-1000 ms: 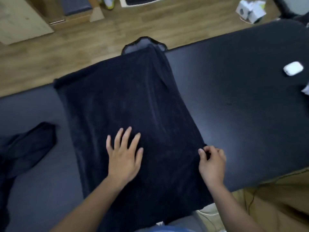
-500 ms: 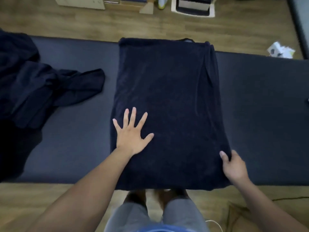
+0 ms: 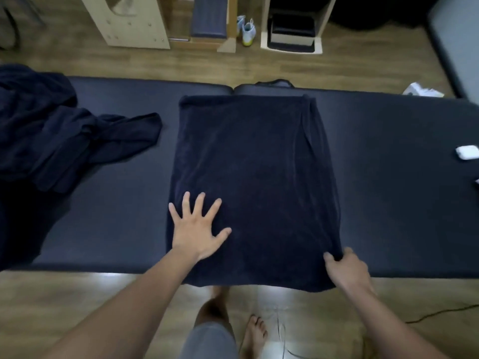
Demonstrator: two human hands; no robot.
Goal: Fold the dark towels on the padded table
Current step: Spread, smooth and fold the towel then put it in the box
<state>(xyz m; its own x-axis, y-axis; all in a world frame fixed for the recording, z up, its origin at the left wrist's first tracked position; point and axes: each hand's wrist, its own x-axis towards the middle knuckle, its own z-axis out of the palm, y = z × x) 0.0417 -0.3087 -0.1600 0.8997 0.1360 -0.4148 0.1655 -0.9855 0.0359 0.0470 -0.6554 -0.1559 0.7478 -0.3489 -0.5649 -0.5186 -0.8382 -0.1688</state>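
1 dark towel (image 3: 254,177) lies spread across the padded table (image 3: 388,203), near edge overhanging. The left hand (image 3: 195,229) presses it, 5 fingers splayed flat; the right hand (image 3: 347,270) pinches its near right corner. 1 crumpled dark heap (image 3: 51,136) sits left of it.

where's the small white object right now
In the head view the small white object lies on the padded table at the person's far right, near the frame's edge, well clear of the spread dark towel.
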